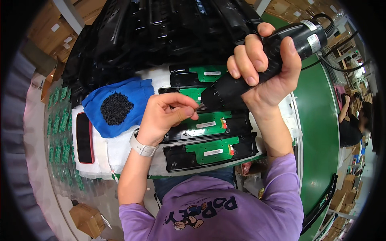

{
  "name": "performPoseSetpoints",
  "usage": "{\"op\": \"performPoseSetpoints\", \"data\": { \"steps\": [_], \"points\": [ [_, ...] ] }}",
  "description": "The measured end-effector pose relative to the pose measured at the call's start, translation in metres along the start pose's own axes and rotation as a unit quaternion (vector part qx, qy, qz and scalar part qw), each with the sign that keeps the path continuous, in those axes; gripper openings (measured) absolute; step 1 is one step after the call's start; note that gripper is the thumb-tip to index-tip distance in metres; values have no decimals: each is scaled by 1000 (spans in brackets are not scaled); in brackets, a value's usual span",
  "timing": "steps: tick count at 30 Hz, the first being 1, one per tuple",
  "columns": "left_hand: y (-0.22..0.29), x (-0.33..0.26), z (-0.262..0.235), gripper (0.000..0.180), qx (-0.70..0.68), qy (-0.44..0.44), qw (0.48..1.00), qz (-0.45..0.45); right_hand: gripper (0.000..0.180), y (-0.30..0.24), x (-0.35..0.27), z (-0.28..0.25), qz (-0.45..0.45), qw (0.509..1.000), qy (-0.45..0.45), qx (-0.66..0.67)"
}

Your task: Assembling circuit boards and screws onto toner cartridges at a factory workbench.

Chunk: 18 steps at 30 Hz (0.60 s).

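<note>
My right hand (268, 74) is wrapped round a black electric screwdriver (299, 38), held tilted with its cord at the upper right and its nose toward the lower left. At that nose, the thumb and forefinger of my left hand (159, 116) are pinched together. What they grip is too small to make out. Beneath both hands lie several long black plastic housings with green circuit boards (207, 152), in a row on a white cover. Left of my left hand, a blue cloth (138, 92) bears a pile of tiny black screws (116, 108).
A red-edged phone (85, 138) lies beside the cloth. Many black plastic parts (152, 40) are heaped at the far side. Wrapped green boards (60, 120) lie at the left. Cardboard boxes (86, 219) stand around, and another person (352, 124) is off to the right.
</note>
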<state>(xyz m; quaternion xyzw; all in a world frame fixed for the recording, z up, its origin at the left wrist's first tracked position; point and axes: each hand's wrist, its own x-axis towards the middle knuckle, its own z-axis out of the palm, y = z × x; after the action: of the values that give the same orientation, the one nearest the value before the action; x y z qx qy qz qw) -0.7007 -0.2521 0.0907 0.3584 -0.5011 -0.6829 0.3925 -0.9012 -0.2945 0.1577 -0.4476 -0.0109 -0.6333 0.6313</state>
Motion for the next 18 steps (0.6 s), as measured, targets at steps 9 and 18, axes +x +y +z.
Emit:
{"op": "performPoseSetpoints", "data": {
  "steps": [9,18],
  "points": [
    [-19,6,-15,24,-352,105,930,-12,26,-16,-15,-2,72,985,21,-153],
    [-18,7,-49,13,-525,204,823,73,31,6,-33,-16,97,949,45,-296]
  ]
}}
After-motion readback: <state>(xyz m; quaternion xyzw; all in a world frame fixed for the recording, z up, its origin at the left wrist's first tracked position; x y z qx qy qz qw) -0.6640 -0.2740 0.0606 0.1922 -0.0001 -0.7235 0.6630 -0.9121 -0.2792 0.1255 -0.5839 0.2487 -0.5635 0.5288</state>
